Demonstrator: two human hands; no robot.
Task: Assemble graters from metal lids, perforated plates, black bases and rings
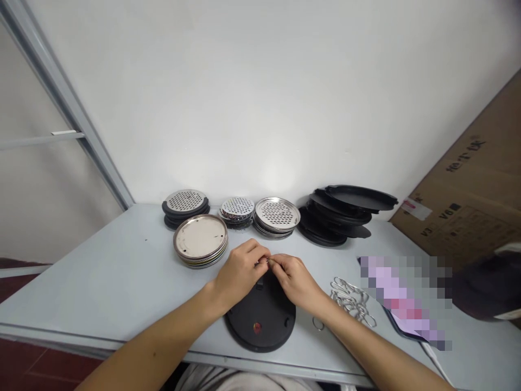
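Note:
A round black plate lies near the table's front edge, with a small red mark on it. Both hands meet over its far rim. My left hand is closed, thumb and fingers pinched together at that rim. From the other side, the thumb and forefinger of my right hand pinch at the same spot. A small thin metal piece shows between the fingertips; most of it is hidden. To the right lies a pile of metal rings, and one single ring rests by my right forearm.
Along the wall stand a stack of perforated discs in black holders, small grater discs, rimmed grater discs and black plates. Plain metal discs are stacked in front. A phone and a cardboard box are at the right.

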